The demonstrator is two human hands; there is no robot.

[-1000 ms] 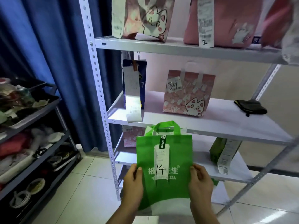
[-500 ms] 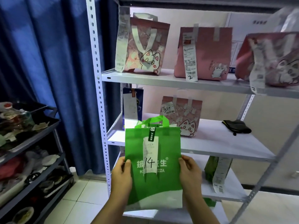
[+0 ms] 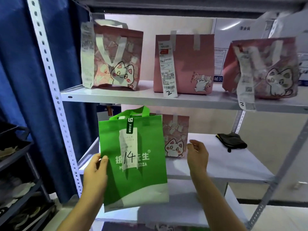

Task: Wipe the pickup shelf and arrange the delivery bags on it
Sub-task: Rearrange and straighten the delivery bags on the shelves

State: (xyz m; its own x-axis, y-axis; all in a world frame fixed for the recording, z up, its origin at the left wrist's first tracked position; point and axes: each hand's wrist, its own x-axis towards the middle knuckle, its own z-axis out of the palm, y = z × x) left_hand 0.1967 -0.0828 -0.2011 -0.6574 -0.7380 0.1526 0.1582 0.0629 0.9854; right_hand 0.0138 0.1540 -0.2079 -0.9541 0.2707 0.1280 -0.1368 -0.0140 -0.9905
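We see the left hand (image 3: 95, 172) pinching the left edge of the green bag (image 3: 133, 157) marked 14, thumb in front, fingers behind, in front of the middle shelf (image 3: 216, 165). The right hand (image 3: 197, 155) hangs just right of the bag, fingers loosely apart, holding nothing. A black cloth (image 3: 231, 141) lies beyond its fingertips.

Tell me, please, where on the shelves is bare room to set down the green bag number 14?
The middle shelf is bare between the pink cat bag and the black cloth, where the right hand hovers. The upper shelf is crowded: three pink bags with narrow gaps. The left hand holds the green bag.
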